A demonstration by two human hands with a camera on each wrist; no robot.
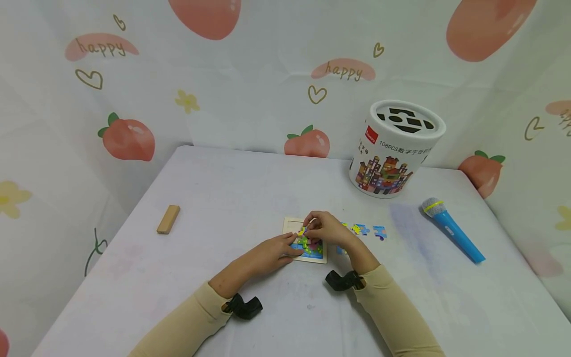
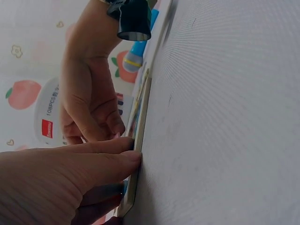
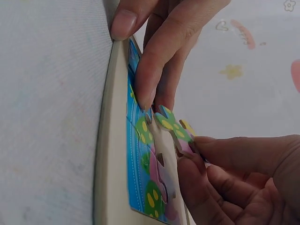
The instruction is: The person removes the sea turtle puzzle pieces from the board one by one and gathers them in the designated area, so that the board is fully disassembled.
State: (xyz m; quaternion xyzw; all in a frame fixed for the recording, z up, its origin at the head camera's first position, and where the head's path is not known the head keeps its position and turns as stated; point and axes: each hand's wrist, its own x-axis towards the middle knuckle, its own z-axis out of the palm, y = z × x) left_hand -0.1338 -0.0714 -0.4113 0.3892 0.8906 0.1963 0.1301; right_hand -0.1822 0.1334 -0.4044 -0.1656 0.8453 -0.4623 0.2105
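A small jigsaw puzzle in a pale wooden frame [image 1: 291, 224] lies on the table, with blue, green and pink pieces [image 3: 149, 161] set along its near side. My left hand [image 1: 269, 253] rests on its left part; in the right wrist view the straight fingers touch the pieces and the thumb is at the frame's edge. Between thumb and fingers, my right hand [image 1: 332, 230] pinches a green puzzle piece with yellow spots [image 3: 174, 124]. This piece is tilted, close over the bare wood of the frame. The right hand covers part of the puzzle in the head view.
Several loose puzzle pieces [image 1: 380, 232] lie right of the frame, partly behind the right hand. A white bucket [image 1: 379, 148] with a holed lid stands at the back right. Beside it lies a blue toy microphone [image 1: 457, 235]. A wooden block [image 1: 168, 219] is at the left.
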